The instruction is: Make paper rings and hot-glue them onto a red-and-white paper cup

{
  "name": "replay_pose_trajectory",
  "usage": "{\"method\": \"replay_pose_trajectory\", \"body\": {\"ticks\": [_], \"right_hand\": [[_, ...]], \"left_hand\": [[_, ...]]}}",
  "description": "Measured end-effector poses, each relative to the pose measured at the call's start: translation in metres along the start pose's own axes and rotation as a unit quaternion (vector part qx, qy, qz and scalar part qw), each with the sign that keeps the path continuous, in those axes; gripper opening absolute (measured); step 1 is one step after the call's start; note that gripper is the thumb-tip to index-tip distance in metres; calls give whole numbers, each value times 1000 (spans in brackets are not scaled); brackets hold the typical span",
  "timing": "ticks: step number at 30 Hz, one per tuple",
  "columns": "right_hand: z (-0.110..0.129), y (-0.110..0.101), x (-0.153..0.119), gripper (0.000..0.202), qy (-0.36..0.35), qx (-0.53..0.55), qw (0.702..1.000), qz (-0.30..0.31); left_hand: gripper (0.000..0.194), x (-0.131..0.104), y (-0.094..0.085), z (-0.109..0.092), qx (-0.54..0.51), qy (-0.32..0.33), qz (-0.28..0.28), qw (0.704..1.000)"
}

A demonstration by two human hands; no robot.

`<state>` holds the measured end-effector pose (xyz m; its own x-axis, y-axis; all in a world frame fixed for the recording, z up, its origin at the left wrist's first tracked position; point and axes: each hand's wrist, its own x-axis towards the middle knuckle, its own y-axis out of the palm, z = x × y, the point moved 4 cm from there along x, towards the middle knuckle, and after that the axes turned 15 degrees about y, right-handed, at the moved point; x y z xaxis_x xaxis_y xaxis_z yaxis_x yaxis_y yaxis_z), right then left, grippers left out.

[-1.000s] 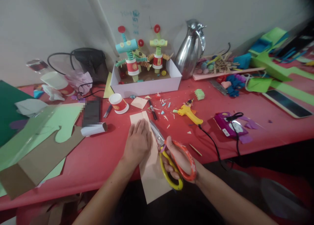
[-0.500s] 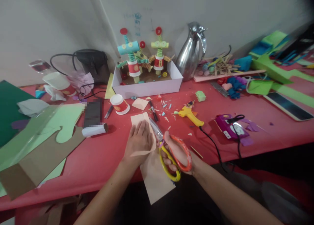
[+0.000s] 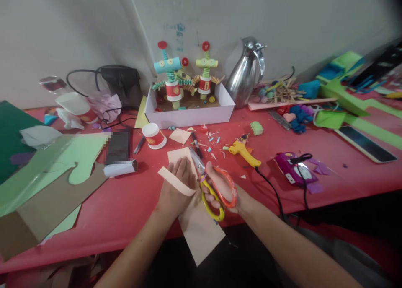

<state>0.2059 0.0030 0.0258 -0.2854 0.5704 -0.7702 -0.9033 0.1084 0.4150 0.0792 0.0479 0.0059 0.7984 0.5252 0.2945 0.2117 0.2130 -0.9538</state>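
Swung up across my left hand [image 3: 173, 198], the paper strip [image 3: 176, 182] looks partly freed, its far end seemingly uncut, while my right hand [image 3: 221, 188] clenches the scissors [image 3: 199, 169] and flattened left fingers press the sheet [image 3: 201, 234] to the table [image 3: 119, 204]

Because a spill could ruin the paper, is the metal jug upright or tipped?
Upright: the metal jug stands beside the white box, its lid at the top.

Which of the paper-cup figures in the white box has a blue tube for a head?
The left figure: its tube head is blue, while the right figure has a yellow-green one. The rear figure is mostly hidden.
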Motion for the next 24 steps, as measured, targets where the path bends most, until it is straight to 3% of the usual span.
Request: {"method": "replay_pose_trajectory", "body": {"ticks": [11, 16, 19, 21, 24], "right_hand": [[3, 1, 19, 64, -54, 6, 999, 1], [-3, -4, 9, 67, -69, -12, 998, -3], [-17, -16, -3, 68, -63, -53, 996, -28], [-26, -27, -10, 68, -70, -61, 994, -60], [-35, -40, -16, 66, -95, -63, 989, -91]], "left_hand": [[46, 0, 0, 0, 18, 19, 22, 999], [36, 0, -8, 2, -11, 23, 11, 1000], [33, 4, -16, 6, -79, -21, -44, 996], [29, 8, -22, 11, -139, -71, -114, 981], [25, -3, -41, 26, -254, -187, -262, 912]]}}
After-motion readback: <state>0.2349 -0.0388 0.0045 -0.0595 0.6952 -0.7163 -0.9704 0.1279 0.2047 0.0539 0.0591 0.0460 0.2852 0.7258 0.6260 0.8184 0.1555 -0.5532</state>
